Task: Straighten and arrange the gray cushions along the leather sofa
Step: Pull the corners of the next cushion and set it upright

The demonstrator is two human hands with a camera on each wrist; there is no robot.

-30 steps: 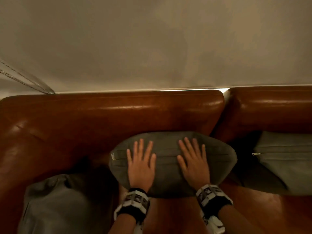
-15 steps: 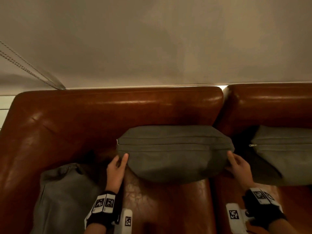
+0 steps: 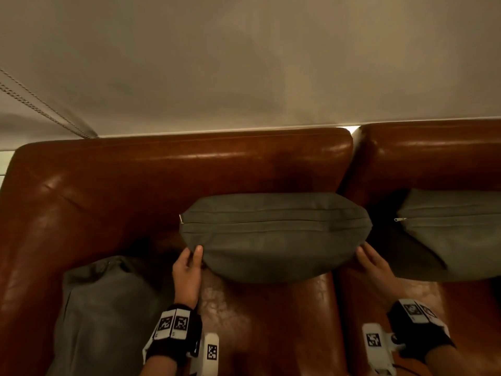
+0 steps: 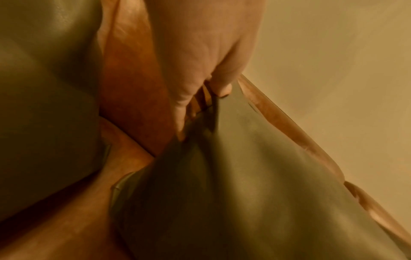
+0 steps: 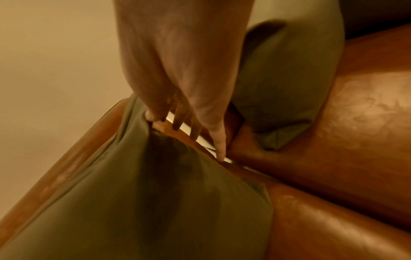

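The middle gray cushion (image 3: 273,234) leans on the backrest of the brown leather sofa (image 3: 189,169), zipper seam facing up. My left hand (image 3: 196,253) pinches its left edge, thumb on the front; the left wrist view shows that hand (image 4: 209,102) with thumb and fingers closed on the cushion (image 4: 255,193). My right hand (image 3: 362,249) holds the right edge. The right wrist view shows this hand (image 5: 160,123) with its thumb pressed on the cushion's (image 5: 133,202) corner and the fingers (image 5: 219,147) reaching down behind it.
Another gray cushion (image 3: 455,234) leans on the neighbouring sofa section to the right. A third gray cushion (image 3: 108,308) lies slumped by the left armrest (image 3: 29,240). A gap (image 3: 352,158) splits the two backrests. A plain wall (image 3: 244,63) rises behind.
Both hands left the cushion's front, where they lay flat, and went to its left and right edges. The cushion now looks fuller and more upright against the backrest.
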